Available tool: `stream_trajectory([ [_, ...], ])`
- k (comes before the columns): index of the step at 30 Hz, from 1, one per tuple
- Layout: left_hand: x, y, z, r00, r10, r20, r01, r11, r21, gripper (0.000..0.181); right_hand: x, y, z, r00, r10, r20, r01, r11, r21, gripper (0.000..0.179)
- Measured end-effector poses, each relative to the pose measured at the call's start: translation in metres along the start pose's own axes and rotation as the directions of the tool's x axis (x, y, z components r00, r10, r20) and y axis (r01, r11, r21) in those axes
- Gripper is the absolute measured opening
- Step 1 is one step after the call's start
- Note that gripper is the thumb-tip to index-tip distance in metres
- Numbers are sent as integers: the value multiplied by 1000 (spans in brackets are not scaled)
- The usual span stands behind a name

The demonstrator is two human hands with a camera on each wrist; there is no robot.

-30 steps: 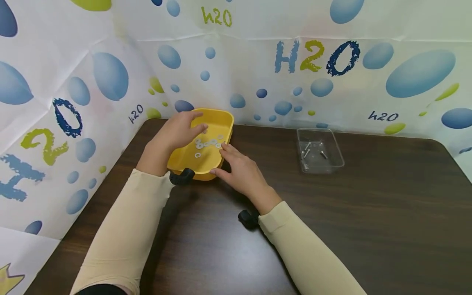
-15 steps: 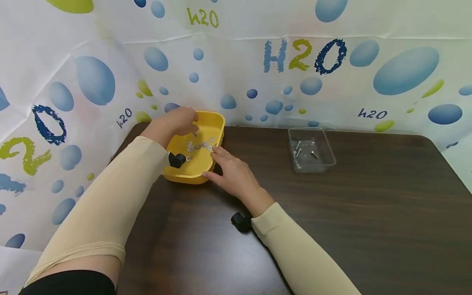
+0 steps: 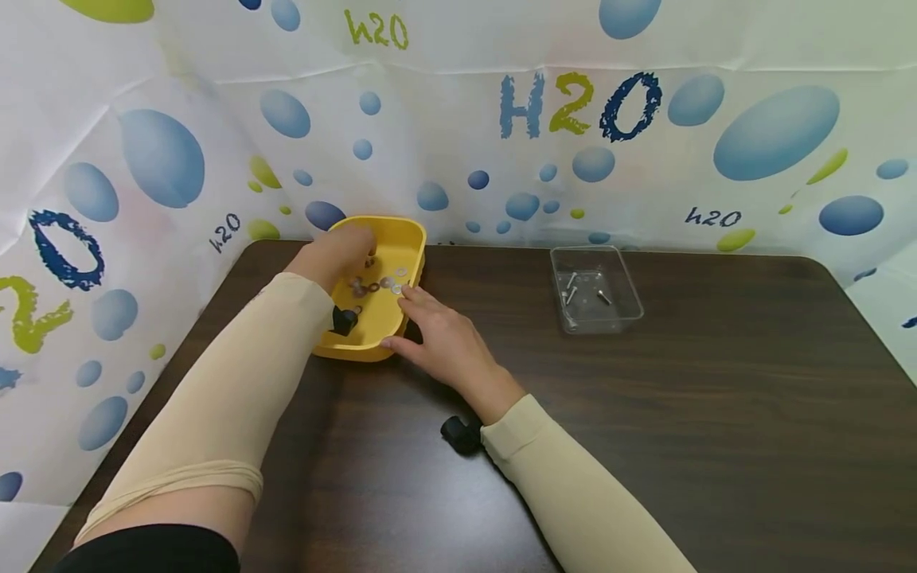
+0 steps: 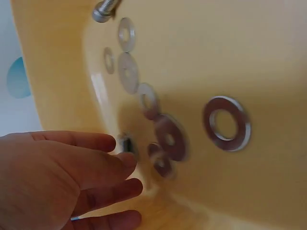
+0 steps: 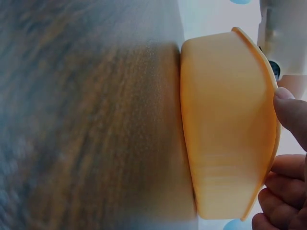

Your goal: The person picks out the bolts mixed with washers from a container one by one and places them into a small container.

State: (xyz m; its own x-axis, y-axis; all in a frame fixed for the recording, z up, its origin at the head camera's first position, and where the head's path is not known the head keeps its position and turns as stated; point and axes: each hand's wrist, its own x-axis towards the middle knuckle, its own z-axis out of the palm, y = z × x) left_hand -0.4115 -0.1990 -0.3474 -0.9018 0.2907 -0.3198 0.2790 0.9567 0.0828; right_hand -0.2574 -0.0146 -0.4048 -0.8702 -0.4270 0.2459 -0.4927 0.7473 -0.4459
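A yellow tray (image 3: 398,239) stands at the back left of the table, with several metal washers (image 4: 226,123) scattered on its floor. My left hand (image 3: 335,255) reaches down into it from the left. In the left wrist view its thumb and index finger pinch a small, partly dark metal piece (image 4: 125,144), mostly hidden by the fingertips. A screw (image 4: 102,12) lies in the tray at the top of that view. My right hand (image 3: 450,338) holds the tray's near right rim, thumb (image 5: 284,94) on the edge and bent fingers (image 5: 287,188) along the outside.
A clear plastic box (image 3: 598,326) with several small screws (image 3: 604,298) stands to the right on the dark table (image 3: 645,446). A printed sheet (image 3: 458,119) rises behind the table and along its left side. Black cameras (image 3: 462,434) sit at the wrists.
My left hand has gone from hovering over the tray, fingers spread, down to its left side, with the fingertips drawn together. My right hand stays on the rim. The head view has shifted slightly right.
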Motion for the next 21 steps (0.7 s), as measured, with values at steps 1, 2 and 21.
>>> stream_trajectory([
  [1,1,-1,2,1000,3,-5,-3,1000,15,29,0,0,0,1000,-3,-1,3,1000,3,69],
  [2,2,-1,3,1000,5,-11,-5,1000,28,31,0,0,-1,1000,-5,-2,5,1000,5,69],
  [21,10,-4,10,997,21,-68,-10,987,163,10,2,2,-4,1000,-10,-5,10,1000,14,67],
])
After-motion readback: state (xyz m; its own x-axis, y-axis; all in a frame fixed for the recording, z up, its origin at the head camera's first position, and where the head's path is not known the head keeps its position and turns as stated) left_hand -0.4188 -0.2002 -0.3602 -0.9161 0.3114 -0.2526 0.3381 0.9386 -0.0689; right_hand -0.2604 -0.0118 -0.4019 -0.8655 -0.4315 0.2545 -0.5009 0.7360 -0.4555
